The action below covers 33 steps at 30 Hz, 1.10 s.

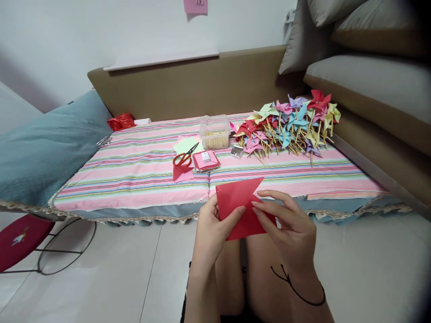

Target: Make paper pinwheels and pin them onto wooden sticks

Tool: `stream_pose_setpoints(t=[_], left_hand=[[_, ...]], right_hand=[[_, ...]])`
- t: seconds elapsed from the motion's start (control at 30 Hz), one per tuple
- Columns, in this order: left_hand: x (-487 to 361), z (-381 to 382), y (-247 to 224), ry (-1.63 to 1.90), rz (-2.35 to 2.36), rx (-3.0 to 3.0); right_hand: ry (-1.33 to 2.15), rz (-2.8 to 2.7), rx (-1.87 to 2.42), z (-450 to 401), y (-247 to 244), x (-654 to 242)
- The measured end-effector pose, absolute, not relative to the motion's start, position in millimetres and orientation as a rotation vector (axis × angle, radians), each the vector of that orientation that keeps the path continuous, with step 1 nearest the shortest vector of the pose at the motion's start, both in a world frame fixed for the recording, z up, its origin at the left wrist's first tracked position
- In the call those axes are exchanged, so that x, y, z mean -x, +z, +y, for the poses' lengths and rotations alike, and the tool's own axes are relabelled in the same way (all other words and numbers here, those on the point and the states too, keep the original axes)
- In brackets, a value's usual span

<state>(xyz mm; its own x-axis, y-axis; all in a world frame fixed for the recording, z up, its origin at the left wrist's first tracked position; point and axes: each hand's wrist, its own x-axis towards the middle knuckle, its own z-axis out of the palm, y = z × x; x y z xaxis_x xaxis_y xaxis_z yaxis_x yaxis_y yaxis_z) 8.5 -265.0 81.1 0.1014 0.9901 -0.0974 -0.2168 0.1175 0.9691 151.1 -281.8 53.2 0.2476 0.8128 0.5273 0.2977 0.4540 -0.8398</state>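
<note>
A square of red paper (237, 197), slit in from its corners, is held up over my lap. My left hand (215, 224) grips its left side, thumb on the front face. My right hand (286, 222) pinches the right part of the same sheet between thumb and fingers. On the striped cloth beyond lie scissors (184, 157) with red handles, a stack of red and pink paper (206, 161), a clear box of sticks (215, 134) and a small clear case (237, 151).
A large pile of paper pinwheels (286, 125) lies at the back right beside stacked cushions (370, 85). A blue cushion (54, 143) and a red plastic bag (121, 121) are at the left. A red stool (25, 240) stands on the floor.
</note>
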Motion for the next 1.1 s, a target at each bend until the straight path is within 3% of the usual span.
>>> stream_pose_setpoints(t=[0.17, 0.4, 1.1], left_hand=[[-9.3, -264.8, 75.8, 1.189, 1.078, -1.04], [-6.5, -263.4, 72.4, 1.103, 1.173, -1.224], [-6.3, -259.3, 61.6, 1.054, 1.146, -1.208]], right_hand=[[0.556, -1.318, 1.121, -283.7, 58.4, -152.9], [1.173, -0.86, 1.11, -275.8, 44.6, -152.6], [1.299, -0.766, 1.143, -274.4, 43.2, -153.7]])
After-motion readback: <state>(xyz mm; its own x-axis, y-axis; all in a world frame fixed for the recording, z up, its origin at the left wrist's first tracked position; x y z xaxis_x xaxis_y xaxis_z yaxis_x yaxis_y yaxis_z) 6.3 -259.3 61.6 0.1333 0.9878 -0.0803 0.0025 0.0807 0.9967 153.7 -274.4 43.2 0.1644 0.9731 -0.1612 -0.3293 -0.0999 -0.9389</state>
